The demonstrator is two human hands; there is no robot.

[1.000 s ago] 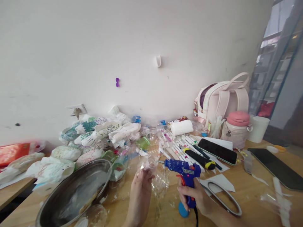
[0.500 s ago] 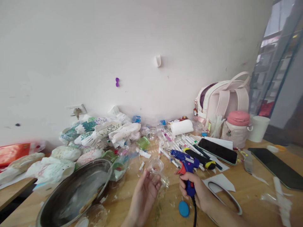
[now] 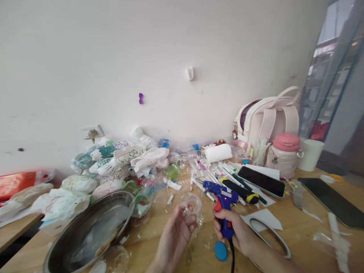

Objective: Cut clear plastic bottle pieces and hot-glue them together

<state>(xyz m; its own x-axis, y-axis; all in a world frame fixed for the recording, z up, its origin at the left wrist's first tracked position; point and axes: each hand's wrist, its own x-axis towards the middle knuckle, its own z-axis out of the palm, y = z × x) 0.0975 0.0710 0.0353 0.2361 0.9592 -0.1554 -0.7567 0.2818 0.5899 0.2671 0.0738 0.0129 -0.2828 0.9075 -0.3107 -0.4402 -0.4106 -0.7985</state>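
Observation:
In my left hand (image 3: 178, 229) is a clear plastic piece with a round rim (image 3: 193, 204), held between thumb and fingers; its lower part is hidden by the fingers. My right hand (image 3: 231, 227) is wrapped round the handle of a blue glue gun (image 3: 223, 193) with an orange trigger. The gun's nozzle points left, above and to the right of the clear piece, apart from it. A black cord runs down from the handle. Just below the gun lies a blue bottle cap (image 3: 220, 251).
A metal basin (image 3: 57, 248) stands at the left, beside paper-wrapped, coloured bundles (image 3: 105, 155). Markers (image 3: 210, 172), a black-and-yellow utility knife (image 3: 240, 190) and a phone (image 3: 261, 182) lie behind the gun. Scissors (image 3: 273, 237) lie near my right wrist. A pink backpack (image 3: 270, 117) stands back right.
The clear plastic piece has moved slightly right and turned in my left hand, its round rim now facing me more. The glue gun has shifted a little left and down.

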